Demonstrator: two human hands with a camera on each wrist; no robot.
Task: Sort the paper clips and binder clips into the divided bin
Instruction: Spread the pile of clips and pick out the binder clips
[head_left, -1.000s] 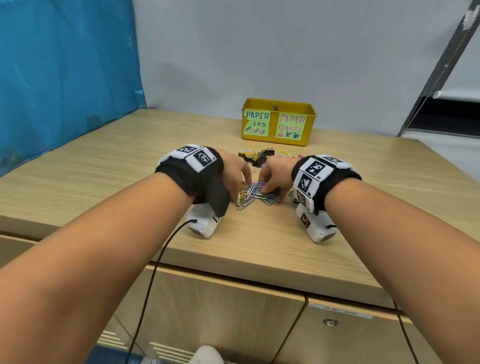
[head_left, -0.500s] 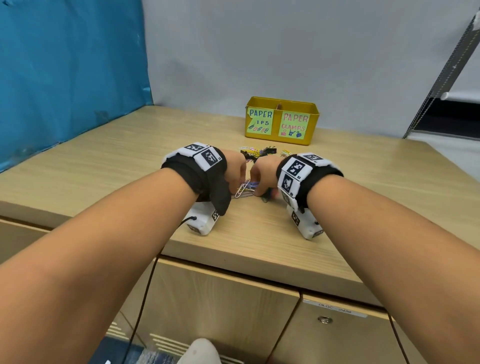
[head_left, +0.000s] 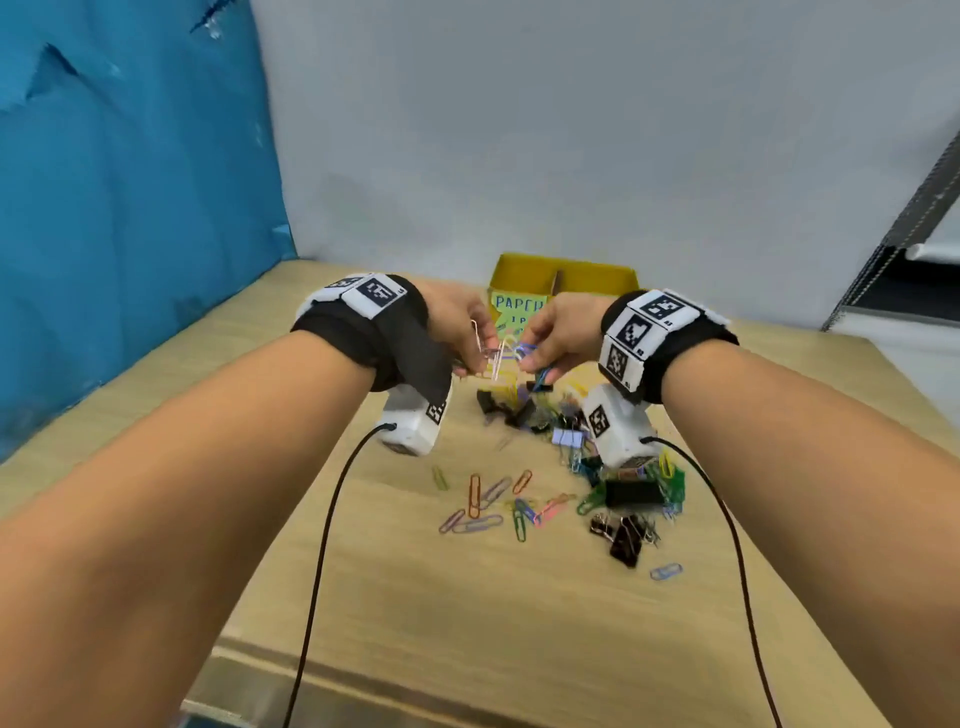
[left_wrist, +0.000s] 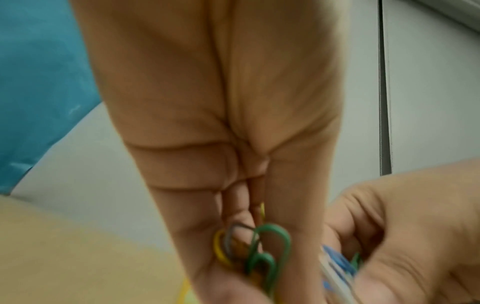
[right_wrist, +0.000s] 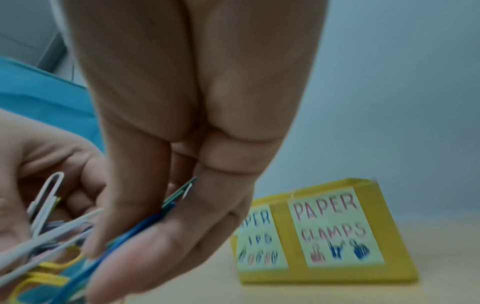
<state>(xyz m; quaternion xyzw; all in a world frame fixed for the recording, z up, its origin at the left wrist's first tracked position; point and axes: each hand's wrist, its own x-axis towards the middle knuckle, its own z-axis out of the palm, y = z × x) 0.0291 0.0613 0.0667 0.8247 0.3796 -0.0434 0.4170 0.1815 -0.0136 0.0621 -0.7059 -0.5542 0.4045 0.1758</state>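
Two hands are raised together above the worktop (head_left: 395, 613), each closed on its own bunch of paper clips. By the left hand (head_left: 457, 325), white, pink and yellow clips (head_left: 493, 353) are pinched between thumb and fingers; in the left wrist view a green clip (left_wrist: 270, 251) and a yellow one are seen pressed against its fingers. By the right hand (head_left: 558, 332), blue and green clips (right_wrist: 145, 224) are pinched, its grip narrow around them. The two bunches are held just beside each other, in front of the yellow divided bin (head_left: 566, 273), which stands at the far edge of the worktop against the wall. Two labels are borne on the bin's front: "PAPER CLAMPS" (right_wrist: 335, 228) on its right half and a partly hidden paper clip label on its left. Below the hands, loose coloured paper clips (head_left: 498, 501) are scattered on the worktop, and black binder clips (head_left: 626, 535) are mixed among more clips nearer the right side.
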